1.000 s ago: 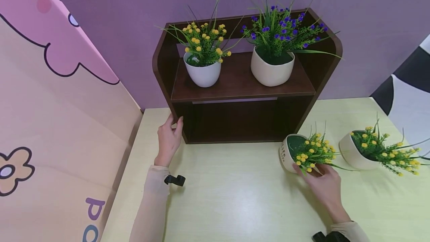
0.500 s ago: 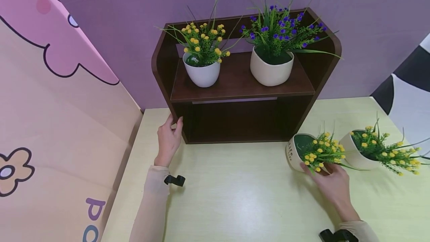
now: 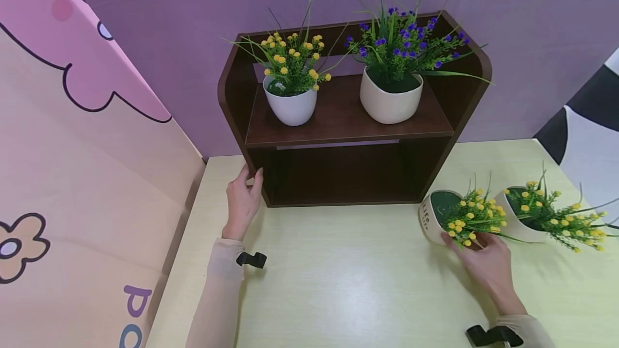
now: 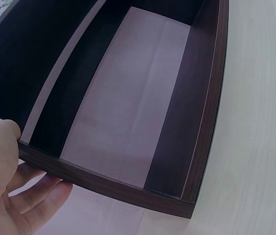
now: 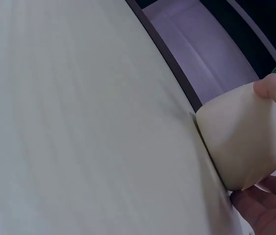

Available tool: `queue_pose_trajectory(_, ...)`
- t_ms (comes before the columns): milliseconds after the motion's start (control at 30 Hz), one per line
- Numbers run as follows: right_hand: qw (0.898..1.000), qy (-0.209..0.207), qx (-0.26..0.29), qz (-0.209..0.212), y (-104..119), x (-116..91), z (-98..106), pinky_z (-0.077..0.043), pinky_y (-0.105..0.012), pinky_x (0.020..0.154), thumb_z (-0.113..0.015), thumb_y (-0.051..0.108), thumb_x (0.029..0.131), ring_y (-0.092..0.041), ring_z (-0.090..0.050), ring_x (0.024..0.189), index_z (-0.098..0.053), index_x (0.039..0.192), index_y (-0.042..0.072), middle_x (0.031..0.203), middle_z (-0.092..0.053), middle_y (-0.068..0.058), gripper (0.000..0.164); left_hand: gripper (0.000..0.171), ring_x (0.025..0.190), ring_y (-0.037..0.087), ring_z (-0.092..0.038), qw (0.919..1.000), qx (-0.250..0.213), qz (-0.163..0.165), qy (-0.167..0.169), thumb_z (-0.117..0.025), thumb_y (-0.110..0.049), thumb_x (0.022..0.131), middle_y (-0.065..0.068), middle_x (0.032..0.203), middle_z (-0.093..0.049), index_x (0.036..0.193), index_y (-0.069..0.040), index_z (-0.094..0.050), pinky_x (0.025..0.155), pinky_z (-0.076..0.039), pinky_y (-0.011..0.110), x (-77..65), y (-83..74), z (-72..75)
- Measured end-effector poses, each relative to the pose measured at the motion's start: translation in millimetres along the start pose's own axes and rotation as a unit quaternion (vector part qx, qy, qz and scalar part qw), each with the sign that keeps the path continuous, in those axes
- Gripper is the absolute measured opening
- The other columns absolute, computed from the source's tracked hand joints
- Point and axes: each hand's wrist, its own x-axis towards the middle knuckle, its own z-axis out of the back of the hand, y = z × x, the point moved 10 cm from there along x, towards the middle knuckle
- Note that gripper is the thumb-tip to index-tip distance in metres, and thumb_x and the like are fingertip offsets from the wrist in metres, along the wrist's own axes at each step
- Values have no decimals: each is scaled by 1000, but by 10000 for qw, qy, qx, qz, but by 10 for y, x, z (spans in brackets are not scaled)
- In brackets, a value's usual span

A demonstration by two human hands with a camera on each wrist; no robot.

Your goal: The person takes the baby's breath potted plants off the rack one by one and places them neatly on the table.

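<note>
Left hand (image 3: 243, 203): left of centre in the head view, pinching the side panel of the shelf (image 3: 338, 128), thumb on one face, fingers on the other.

Right hand (image 3: 486, 265): lower right, thumb and fingers gripping the lettered pot (image 3: 429, 223).

Lettered pot: right of the frame, before the shelf's right corner; off-white, dark lettering, yellow flowers (image 3: 476, 216) leaning right; base close against the table (image 3: 329, 278), contact not certain.

Shelf: dark brown, two tiers, upper centre, upright on the table.

White pot (image 3: 291, 110): upper tier, left; yellow flowers.

Cream pot (image 3: 389, 102): upper tier, right; purple-blue flowers.

Far-right pot (image 3: 516, 224): on the table, just beyond the lettered pot, partly hidden by it; yellow flowers.

Backdrop (image 3: 188, 79): purple, across the top.

Printed panel (image 3: 82, 165): left edge; pink shape, outlined flower, letters.
</note>
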Motion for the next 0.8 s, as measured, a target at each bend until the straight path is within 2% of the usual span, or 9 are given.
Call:
queue_pose_trajectory(267,9996,101,-125,224,48,21,-3,-41,3,73,-79,42,83,28,-40,84,-49,141,0,136,-56,-30,78,27,91,34,-75,10000,41,18,20,-53,-34,102,18,108,-75,111,-11,-66,70,-62,46,-5,11,-7)
queue_pose_trajectory(567,9974,224,-361,581,113,40,-3,-37,4,74,-76,42,85,32,-37,86,-51,139,1,132,-60,-30,73,27,93,34,-74,10000,33,42,72,-52,-33,103,17,110,-74,111,-11,-65,71,-62,45,0,10,-14)
queue_pose_trajectory(800,9961,269,-513,661,129,48,0,-38,0,74,-75,43,86,30,-37,86,-50,139,1,128,-62,-31,72,26,94,34,-74,10000,26,25,60,-52,-32,103,17,109,-75,111,-11,-65,71,-62,45,4,14,-17)
